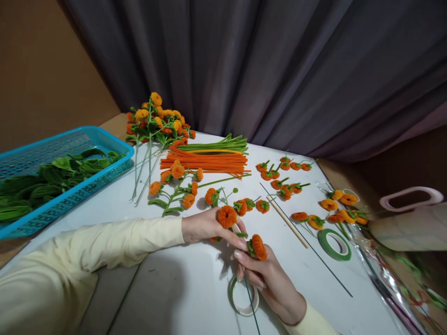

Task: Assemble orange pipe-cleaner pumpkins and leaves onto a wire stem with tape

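Note:
My left hand (209, 226) reaches in from the left, its fingers closed on a dark green stem (248, 293) just below an orange flower (226, 217). Beside its fingertips, my right hand (267, 277) pinches the same stem, with a second orange flower (259, 247) at its thumb and forefinger. The stem runs down toward the bottom edge. Under the hands, a roll of light tape (254, 304) rests on the white table (195, 279). Several small orange flower heads (262, 206) lie just beyond the hands.
A blue basket (87, 179) of green leaves is at left. Finished-looking stems (150, 158), orange strips (206, 163) and green strips (223, 145) lie at the back. A wooden stick (288, 222), green tape roll (334, 244) and pink-handled container (412, 221) are at right.

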`<state>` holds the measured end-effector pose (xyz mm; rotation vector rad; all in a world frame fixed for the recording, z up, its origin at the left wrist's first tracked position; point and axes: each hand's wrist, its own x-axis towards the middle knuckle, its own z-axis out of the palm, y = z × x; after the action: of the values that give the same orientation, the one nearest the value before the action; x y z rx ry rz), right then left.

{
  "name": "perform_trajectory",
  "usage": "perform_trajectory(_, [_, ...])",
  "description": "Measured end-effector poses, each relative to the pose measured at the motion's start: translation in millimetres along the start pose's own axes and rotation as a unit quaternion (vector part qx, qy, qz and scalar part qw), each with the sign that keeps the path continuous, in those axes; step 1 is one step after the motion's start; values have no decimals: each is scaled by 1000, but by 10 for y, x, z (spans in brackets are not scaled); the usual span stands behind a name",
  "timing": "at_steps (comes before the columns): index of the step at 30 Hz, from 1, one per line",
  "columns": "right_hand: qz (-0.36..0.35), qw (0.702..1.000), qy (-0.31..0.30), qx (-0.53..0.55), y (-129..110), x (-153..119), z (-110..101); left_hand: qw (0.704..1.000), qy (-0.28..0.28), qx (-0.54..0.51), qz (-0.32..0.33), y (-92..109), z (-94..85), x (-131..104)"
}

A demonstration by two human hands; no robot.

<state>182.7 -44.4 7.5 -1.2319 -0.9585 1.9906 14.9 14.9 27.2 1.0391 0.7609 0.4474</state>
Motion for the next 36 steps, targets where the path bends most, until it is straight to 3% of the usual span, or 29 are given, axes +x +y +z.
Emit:
perform_trajectory(9, [-15,1000,-15,-14,37,8,2,999,1,4,-39,22,-18,1])
perform_trajectory(15, [-43,999,-14,11,4,7,13,998,-51,-15,-22,28,-90,11])
perform_trajectory(20, [-54,998,0,29,-11,39,-26,992,-66,-105,-12,2,-140,46])
perform_trajectory(24, [-45,999,-23,-7,-74,97,-85,986,-90,-139,-1,-68,-226,103])
perform_trajectory(30, [-78,997,-22,-21,-142,233,-194,949,-158,-268,61,-156,-338,181])
perform_trajectory(36, [-64,997,-23,-20,-92,237,-226,952,-104,-286,38,-201,-313,201])
